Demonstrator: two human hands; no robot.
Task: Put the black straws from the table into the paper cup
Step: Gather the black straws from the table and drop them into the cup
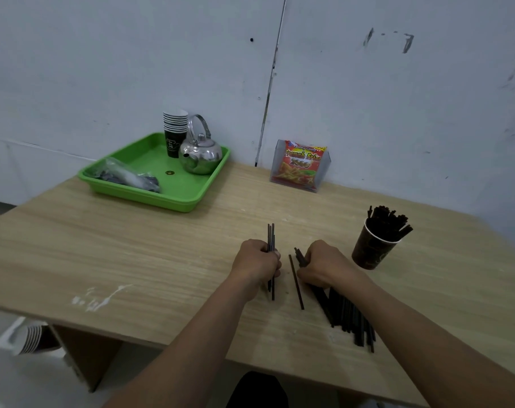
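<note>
Both fists were closed on black straws [349,315], left hand [257,265] and right hand [324,265]; the crowded paper cup [371,251], right of centre, looked liable to tip.

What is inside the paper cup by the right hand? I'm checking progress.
The paper cup holds a dense bunch of black straws, tops sticking above its rim. Their lower parts and the cup's bottom are hidden.

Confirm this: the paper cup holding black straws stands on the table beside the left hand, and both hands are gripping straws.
Wrong on the side. In the head view the paper cup holding black straws stands on the table beside the right hand, not the left hand. Both hands are gripping straws.
</note>
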